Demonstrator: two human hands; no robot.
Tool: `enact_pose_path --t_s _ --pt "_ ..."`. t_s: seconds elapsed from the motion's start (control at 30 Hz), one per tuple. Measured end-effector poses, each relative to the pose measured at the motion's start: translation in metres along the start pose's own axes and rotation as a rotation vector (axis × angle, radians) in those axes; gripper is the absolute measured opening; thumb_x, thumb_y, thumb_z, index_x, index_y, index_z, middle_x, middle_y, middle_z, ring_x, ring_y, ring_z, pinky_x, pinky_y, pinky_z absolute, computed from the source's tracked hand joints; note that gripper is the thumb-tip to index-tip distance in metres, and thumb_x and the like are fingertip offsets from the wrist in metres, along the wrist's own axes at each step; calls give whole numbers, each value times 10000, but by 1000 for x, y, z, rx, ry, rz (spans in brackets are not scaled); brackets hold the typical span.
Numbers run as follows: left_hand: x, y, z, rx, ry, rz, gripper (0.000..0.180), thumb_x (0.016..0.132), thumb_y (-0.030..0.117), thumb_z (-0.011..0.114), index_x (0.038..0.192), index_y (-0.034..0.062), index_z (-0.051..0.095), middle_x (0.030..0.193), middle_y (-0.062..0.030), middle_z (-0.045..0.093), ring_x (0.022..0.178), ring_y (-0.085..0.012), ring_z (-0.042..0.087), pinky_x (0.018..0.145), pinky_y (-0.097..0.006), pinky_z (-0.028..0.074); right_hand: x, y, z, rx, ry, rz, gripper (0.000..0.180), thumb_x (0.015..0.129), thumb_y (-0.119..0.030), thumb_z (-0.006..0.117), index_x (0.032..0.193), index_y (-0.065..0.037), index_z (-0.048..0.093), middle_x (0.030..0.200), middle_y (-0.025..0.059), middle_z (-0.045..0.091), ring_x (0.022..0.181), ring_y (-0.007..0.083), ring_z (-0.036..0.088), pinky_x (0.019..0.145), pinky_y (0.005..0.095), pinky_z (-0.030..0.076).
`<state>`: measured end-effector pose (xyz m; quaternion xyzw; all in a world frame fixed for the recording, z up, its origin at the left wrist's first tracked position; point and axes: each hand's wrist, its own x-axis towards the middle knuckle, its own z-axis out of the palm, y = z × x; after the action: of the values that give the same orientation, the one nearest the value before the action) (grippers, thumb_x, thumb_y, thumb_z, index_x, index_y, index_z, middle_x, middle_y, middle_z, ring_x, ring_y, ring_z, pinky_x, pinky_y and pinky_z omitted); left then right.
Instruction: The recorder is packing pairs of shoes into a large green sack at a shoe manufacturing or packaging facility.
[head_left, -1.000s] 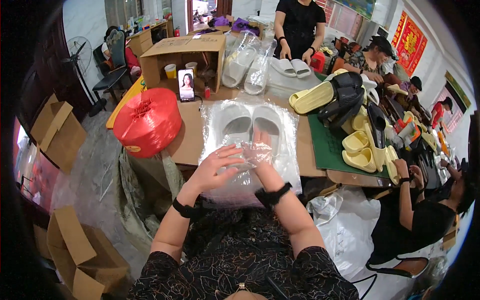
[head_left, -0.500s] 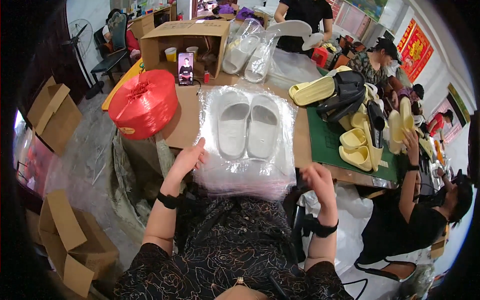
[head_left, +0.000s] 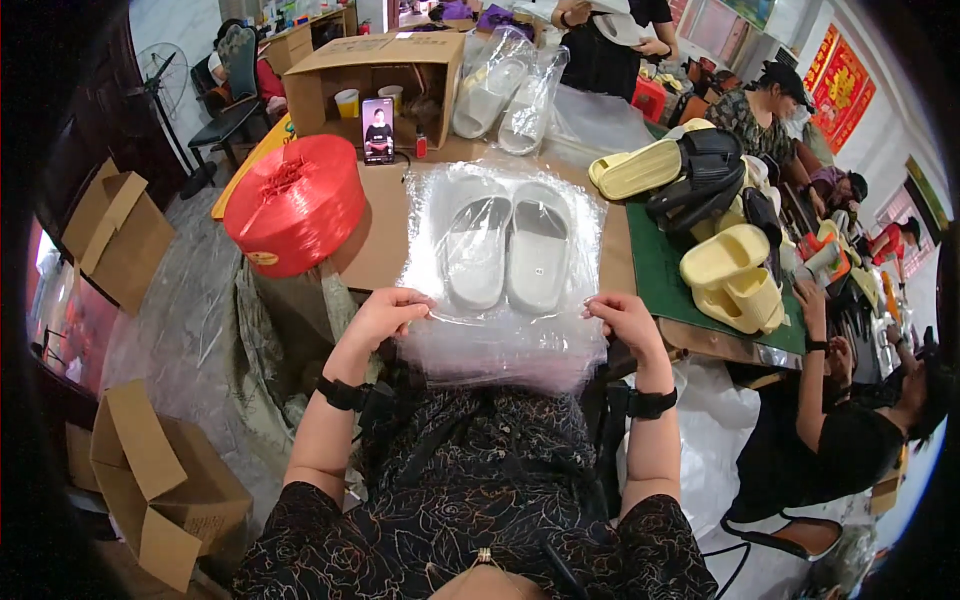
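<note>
The bench [head_left: 385, 235], a brown work surface, carries all items noted below; a green mat [head_left: 660, 275] covers its right portion. An open cardboard box [head_left: 375, 70] lies on its side at the far edge, and a phone [head_left: 378, 130] is propped upright just before its opening.

A large red spool of twine [head_left: 295, 205] sits at the near left corner, close beside the plastic bag but apart from it.

The clear plastic bag [head_left: 505, 340] lies flat at the middle of the near edge, its open end draping over that edge toward the person. Inside it a pair of white slippers [head_left: 508, 255] lies side by side, soles down, toes pointing away from the person, the two touching or nearly so.

On the right portion, at the mat's far edge, stands a heap of yellow slippers [head_left: 730, 280] and black slippers [head_left: 705, 180]. Two further bagged white slippers [head_left: 505, 90] lean at the far edge, right of the box.

Left hand [head_left: 385, 312]: at the near edge, fingers pinching the left corner of the bag's mouth. Right hand [head_left: 625, 318]: likewise pinching the right corner of the bag's mouth. Both grasp plastic film only; neither touches the slippers. Both wrists bear black bands.

A seated co-worker's hand [head_left: 810, 300] rests at the right edge of the bench, beside the yellow slippers.
</note>
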<state>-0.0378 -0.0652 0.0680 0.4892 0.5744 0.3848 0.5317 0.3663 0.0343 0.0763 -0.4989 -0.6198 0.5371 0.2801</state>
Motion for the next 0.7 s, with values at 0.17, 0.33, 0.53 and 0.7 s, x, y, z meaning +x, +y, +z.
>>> enact_pose_path --t_s 0.17,0.33,0.53,0.7 --pt "12 -5 10 -133 110 177 203 912 68 607 1072 -19 695 926 -46 709 708 -92 607 636 -219 474 -2 -17 7 52 79 5 214 949 -156 607 1083 -2 671 908 47 689 718 114 653 587 214 472" --pt "16 -3 17 81 248 552 190 899 -6 597 1058 -36 696 1021 -59 703 949 -138 634 858 -269 500 8 -4 15 256 258 -311 160 983 -86 541 1079 22 609 921 81 661 793 152 661 698 269 553" --pt "19 -23 34 -35 328 769 175 869 -38 615 1017 -18 704 1245 -104 581 1011 -192 632 893 -322 505 14 12 39 715 292 -369 209 922 -176 654 993 4 574 887 48 631 798 126 611 830 293 513" --pt "11 -30 64 -357 138 706 131 787 -23 731 909 -27 683 1296 -96 479 1136 -207 573 1006 -369 453 10 -12 61 928 327 -153 245 886 -154 697 1024 5 572 904 39 623 742 132 585 785 289 511"
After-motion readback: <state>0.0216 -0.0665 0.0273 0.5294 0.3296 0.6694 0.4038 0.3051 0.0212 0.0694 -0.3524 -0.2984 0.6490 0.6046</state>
